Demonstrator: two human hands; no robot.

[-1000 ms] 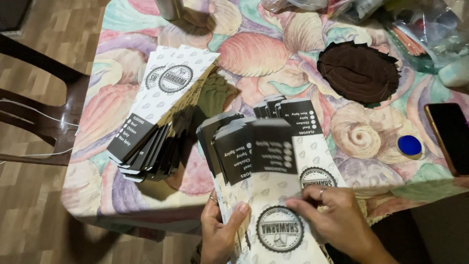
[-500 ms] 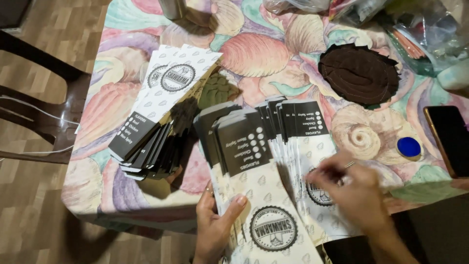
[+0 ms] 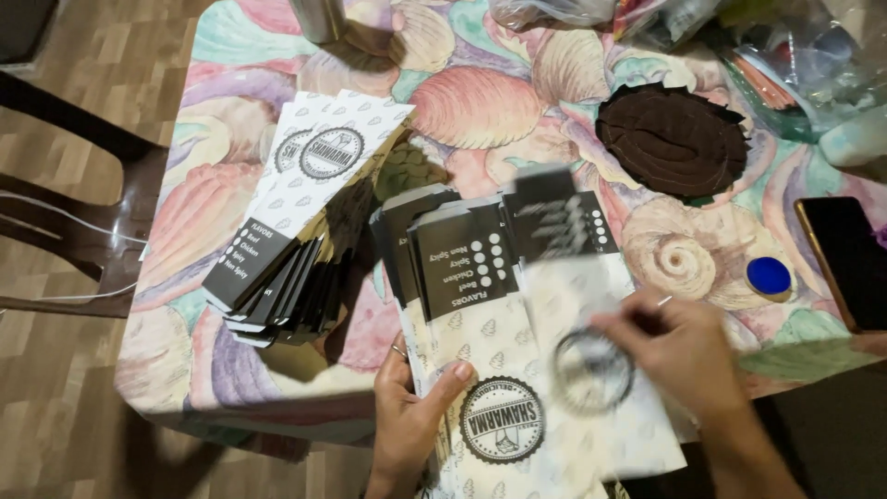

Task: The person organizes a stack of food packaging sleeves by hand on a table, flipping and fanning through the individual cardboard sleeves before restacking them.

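Two hands on paper sleeves from what I see: left hand (image 3: 407, 420) thumb-clamps the fanned stack (image 3: 480, 370) at the table (image 3: 480, 102) edge so it won't slide, right hand (image 3: 688, 356) pinches one blurry sleeve (image 3: 577, 314) just above it.

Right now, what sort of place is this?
Probably a home table used for food-packaging work: a seashell-patterned tablecloth, stacks of printed paper sleeves, a phone, and a dark chair on a wood-look floor.
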